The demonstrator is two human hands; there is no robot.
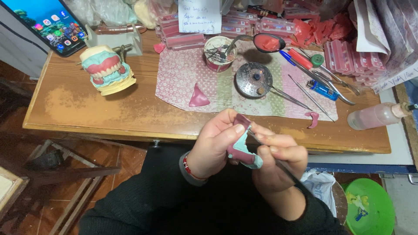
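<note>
A teal dental cast with pink wax (242, 150) was held over the lap, below the table edge, gripped in the closed left hand (213, 146), while a thin metal instrument (278, 163) was pinched in the closed right hand (278, 163); carving of the wax was judged the step in hand, the next stroke calling for a light, steady tip. Farther off on the wooden table (87, 109) were counted one pink wax cone (198, 96), one round metal dish (254, 79), one blue lighter (321, 89), one articulator with a denture model (106, 67) and one phone (45, 24).

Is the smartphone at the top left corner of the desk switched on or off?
On. The smartphone has a lit screen showing a colourful wallpaper and rows of app icons. It leans at the desk corner, apart from both hands.
</note>
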